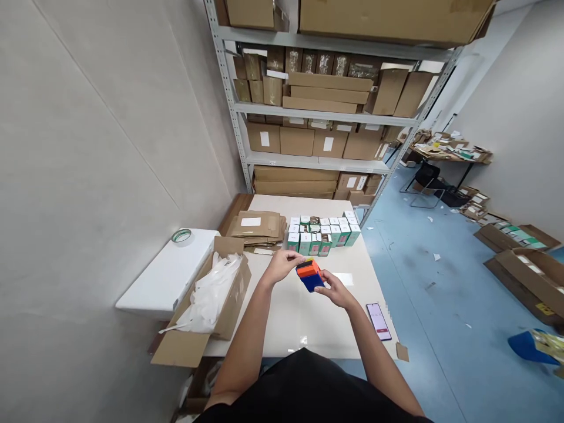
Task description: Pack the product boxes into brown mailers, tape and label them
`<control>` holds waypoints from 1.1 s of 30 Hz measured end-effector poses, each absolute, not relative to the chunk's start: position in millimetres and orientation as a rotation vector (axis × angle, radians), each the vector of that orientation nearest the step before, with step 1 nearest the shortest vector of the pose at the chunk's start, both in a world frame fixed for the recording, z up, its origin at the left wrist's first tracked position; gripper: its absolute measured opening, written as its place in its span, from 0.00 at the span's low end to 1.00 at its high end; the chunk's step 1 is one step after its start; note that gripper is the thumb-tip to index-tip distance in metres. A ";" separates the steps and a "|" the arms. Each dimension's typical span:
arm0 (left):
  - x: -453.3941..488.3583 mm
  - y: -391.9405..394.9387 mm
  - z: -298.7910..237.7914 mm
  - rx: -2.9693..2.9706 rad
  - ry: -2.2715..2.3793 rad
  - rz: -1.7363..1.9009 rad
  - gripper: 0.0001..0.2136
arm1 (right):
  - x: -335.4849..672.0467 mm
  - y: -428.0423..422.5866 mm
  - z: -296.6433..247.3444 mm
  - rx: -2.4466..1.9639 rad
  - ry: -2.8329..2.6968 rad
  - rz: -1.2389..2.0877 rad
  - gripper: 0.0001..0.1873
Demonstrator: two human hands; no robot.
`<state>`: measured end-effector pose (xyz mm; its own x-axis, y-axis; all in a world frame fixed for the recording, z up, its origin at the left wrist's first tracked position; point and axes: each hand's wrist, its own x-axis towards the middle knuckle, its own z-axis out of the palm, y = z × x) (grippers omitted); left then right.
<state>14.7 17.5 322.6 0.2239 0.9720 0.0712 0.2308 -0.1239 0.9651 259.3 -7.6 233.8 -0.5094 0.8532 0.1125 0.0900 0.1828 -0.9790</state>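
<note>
Above the table, my right hand (333,289) grips a blocky orange and blue object (311,281) from its right side, thumb below and fingers behind. The object is tilted, with a black strip along its top and a bit of yellow; its exact kind is unclear. My left hand (282,265) is at its upper left corner, fingers pinched together against the black end. Just beyond stand green and white small boxes (341,234) in rows, several with open tops. A white paper slip (344,279) lies on the table right of my right hand.
Flat cardboard mailers (258,226) are stacked at the table's back left. An open carton (238,294) of white plastic bags stands at left, near a tape roll (181,235) on a white surface. A phone (379,322) lies at the right edge. A shelf rack (326,111) of cartons rises behind.
</note>
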 end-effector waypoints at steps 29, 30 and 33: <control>-29.3 -27.4 356.2 1.943 1.483 1.780 0.33 | 214.3 18.0 213.1 -1.040 -1.581 1.282 0.21; -35.9 -28.3 355.8 1.869 1.502 1.817 0.30 | 209.2 20.5 215.1 -1.042 -1.581 1.265 0.21; -56.3 -31.6 351.5 1.705 1.628 1.851 0.23 | 189.0 27.0 220.9 -1.042 -1.592 1.232 0.21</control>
